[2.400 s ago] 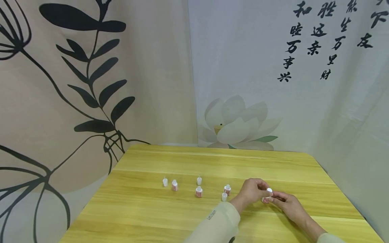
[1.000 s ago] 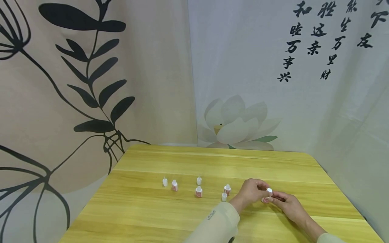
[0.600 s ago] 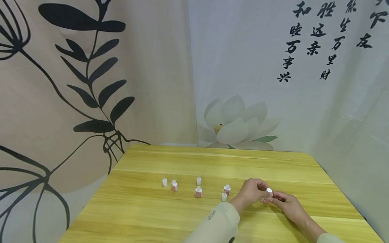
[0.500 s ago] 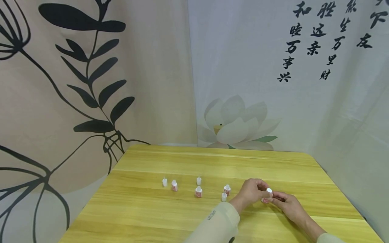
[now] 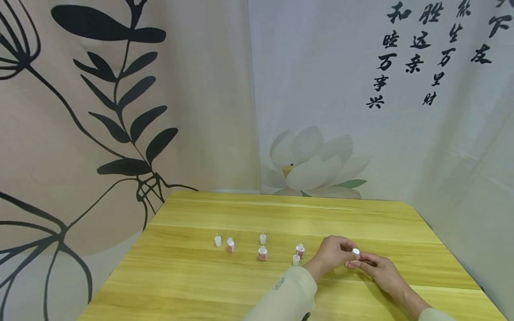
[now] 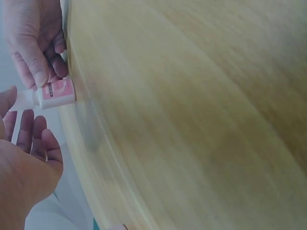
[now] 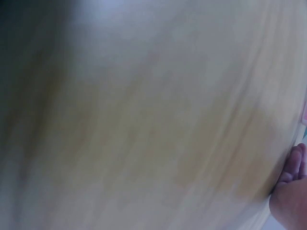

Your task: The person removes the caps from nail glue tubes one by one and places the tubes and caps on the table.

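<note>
Over the right part of the table, my two hands meet at a small white bottle (image 5: 350,264) with a pink label. My left hand (image 5: 333,254) pinches its white cap (image 5: 356,251) between thumb and finger; the other left fingers hang loosely bent in the left wrist view. Lower down, my right hand (image 5: 379,270) holds the bottle body, its thumb along the label. In the left wrist view the cap (image 6: 23,99) sits at the bottle's neck; whether it is fastened I cannot tell. The right wrist view catches just part of a hand (image 7: 290,196) at its edge.
Left of my hands stand three similar bottles, a left one (image 5: 230,245), a middle one (image 5: 263,254) and a right one (image 5: 300,251). Near each is a small white piece: left (image 5: 218,241), middle (image 5: 263,239), right (image 5: 296,260). The wooden table (image 5: 180,276) meets a printed curtain (image 5: 217,111) behind.
The labelled bottle has shifted very slightly between my fingers since the earliest frame. Both hands hold the same place, and the standing bottles and small white pieces have not moved.
</note>
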A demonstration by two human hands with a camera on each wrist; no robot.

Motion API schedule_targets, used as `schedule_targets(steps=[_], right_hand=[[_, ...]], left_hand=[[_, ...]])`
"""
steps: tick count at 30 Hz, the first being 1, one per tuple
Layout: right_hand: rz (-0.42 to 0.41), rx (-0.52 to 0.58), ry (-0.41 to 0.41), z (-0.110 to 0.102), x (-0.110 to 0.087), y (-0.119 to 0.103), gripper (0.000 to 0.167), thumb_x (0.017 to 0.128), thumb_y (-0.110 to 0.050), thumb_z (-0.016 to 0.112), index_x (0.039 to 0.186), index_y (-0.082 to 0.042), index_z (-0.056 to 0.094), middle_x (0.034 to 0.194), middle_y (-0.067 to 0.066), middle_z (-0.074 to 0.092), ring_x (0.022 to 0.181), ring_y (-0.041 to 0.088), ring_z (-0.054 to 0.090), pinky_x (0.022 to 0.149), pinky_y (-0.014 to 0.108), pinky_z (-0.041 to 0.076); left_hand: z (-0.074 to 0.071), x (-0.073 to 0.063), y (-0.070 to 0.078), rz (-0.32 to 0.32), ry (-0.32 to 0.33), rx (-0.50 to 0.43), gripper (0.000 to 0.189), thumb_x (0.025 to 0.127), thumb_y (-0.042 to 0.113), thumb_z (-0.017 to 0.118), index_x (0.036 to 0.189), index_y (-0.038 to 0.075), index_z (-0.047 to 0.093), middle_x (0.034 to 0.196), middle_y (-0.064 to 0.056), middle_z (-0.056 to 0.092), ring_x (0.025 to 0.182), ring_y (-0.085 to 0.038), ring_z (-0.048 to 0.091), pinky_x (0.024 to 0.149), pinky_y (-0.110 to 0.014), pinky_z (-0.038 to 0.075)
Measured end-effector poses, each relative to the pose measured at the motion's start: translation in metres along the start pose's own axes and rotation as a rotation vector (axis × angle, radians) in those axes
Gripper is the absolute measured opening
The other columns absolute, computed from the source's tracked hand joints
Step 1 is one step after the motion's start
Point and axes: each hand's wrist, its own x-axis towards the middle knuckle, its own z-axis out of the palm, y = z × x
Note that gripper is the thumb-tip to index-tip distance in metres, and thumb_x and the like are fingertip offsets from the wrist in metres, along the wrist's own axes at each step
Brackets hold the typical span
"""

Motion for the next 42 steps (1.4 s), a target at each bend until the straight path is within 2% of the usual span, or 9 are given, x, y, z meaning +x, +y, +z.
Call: schedule_targets(steps=[10, 18, 24, 31, 42], right_hand=[[0.015, 0.029, 0.018, 0.002, 0.0, -0.002, 0.038, 0.098, -0.025, 0.064, 0.126, 0.002, 0.064, 0.115, 0.012, 0.071, 0.106, 0.013, 0.065, 0.087, 0.022, 0.049], [0.049, -0.067, 0.069, 0.004, 0.0, -0.005, 0.037, 0.097, -0.027, 0.066, 0.123, -0.002, 0.067, 0.118, 0.011, 0.07, 0.108, 0.013, 0.06, 0.085, 0.024, 0.048], [0.058, -0.068, 0.077, 0.004, 0.0, -0.005, 0.038, 0.096, -0.026, 0.067, 0.124, -0.001, 0.066, 0.123, 0.015, 0.067, 0.113, 0.015, 0.058, 0.086, 0.021, 0.048], [0.062, -0.08, 0.085, 0.004, 0.0, -0.005, 0.037, 0.096, -0.025, 0.067, 0.123, 0.001, 0.066, 0.122, 0.014, 0.067, 0.109, 0.011, 0.058, 0.085, 0.021, 0.048], [0.086, -0.099, 0.086, 0.004, -0.001, -0.007, 0.043, 0.096, -0.029, 0.067, 0.126, 0.001, 0.065, 0.122, 0.014, 0.067, 0.113, 0.021, 0.057, 0.084, 0.023, 0.049]], left_hand=[[-0.001, 0.001, 0.0, 0.017, 0.008, -0.01, 0.008, 0.084, 0.015, 0.081, 0.086, 0.018, 0.074, 0.077, 0.013, 0.061, 0.072, -0.003, 0.054, 0.065, -0.022, 0.047], [-0.002, 0.003, 0.004, 0.037, 0.016, 0.014, 0.008, 0.084, 0.017, 0.081, 0.083, 0.019, 0.074, 0.076, 0.014, 0.061, 0.073, -0.002, 0.055, 0.069, -0.022, 0.047], [-0.004, 0.004, 0.008, 0.045, 0.022, 0.011, 0.009, 0.083, 0.016, 0.082, 0.084, 0.019, 0.073, 0.075, 0.013, 0.061, 0.072, -0.002, 0.055, 0.069, -0.021, 0.047], [-0.008, 0.003, 0.011, 0.054, 0.026, 0.0, 0.009, 0.082, 0.016, 0.082, 0.084, 0.019, 0.073, 0.075, 0.012, 0.061, 0.071, -0.003, 0.055, 0.067, -0.021, 0.047], [-0.013, 0.003, 0.016, 0.079, 0.016, 0.044, 0.008, 0.085, 0.017, 0.08, 0.083, 0.02, 0.072, 0.077, 0.014, 0.061, 0.073, -0.002, 0.055, 0.069, -0.021, 0.047]])
